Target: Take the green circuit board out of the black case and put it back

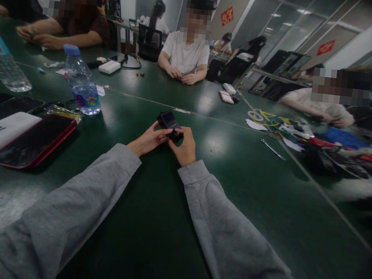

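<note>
Both hands grip a small black handheld device [169, 120] with a little screen at its top and what look like buttons below. My left hand [150, 139] is closed on its left side, with the thumb across the lower front. From the right, my right hand [185, 146] is closed around the lower corner, thumb and fingertips pressed to it. The device is held tilted, close above the green table [161, 208]. Its underside and the fingers behind it are hidden.
Left stand a water bottle [83, 83] and a larger bottle [5, 60], near a red-edged phone [34, 140] and a white power bank [1, 134]. A wrench [272, 149] lies right, before tangled cables [269, 120]. People sit around the table; one faces me [185, 52].
</note>
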`<state>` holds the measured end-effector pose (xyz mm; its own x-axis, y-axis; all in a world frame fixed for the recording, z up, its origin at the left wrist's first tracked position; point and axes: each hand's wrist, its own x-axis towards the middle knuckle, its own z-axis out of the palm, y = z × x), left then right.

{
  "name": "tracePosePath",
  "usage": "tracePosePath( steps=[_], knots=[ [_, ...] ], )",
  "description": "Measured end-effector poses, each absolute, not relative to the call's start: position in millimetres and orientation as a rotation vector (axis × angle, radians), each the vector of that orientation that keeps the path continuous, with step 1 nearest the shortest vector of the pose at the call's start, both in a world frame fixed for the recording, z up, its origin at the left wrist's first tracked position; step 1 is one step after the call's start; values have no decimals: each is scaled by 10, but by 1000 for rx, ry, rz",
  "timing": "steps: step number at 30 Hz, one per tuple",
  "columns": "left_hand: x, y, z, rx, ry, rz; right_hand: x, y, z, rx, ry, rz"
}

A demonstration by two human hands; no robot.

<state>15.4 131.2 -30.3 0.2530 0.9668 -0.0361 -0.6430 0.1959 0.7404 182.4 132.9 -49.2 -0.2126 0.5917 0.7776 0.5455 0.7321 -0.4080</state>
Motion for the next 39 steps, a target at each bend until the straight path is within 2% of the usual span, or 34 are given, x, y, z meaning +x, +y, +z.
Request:
tracePosePath(
  steps=[39],
  knots=[
    [126,1310,-275,718,626,1219,1803,1236,-412,-908,-1897,79]
  ],
)
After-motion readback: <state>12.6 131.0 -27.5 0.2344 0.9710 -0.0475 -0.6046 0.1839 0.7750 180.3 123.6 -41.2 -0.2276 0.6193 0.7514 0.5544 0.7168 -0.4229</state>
